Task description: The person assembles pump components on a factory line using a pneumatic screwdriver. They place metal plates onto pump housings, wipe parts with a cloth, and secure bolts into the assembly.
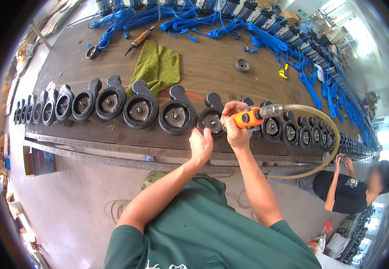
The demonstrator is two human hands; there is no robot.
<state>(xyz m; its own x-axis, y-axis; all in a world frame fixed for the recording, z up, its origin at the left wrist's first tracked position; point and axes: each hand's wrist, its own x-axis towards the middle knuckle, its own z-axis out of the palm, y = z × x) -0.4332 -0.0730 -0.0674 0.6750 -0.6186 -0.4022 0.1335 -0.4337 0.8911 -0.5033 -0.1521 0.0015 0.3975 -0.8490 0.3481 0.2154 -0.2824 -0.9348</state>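
Note:
A long row of black round pump housings, each with a stubby spout, lines the near edge of the workbench. My left hand is closed at the lower rim of one housing, its fingertips bent against that part. In my right hand is an orange air tool, held level with its front end toward the same housing. The tool's tip is hidden behind my fingers. From its metal fitting a clear hose loops to the right and down. Metal centres and small shafts show inside the open housings.
A green cloth lies behind the row, beside an orange-and-grey hand tool. Loose black rings, a yellow item and blue cable coils with motors lie farther back. A co-worker stands at right.

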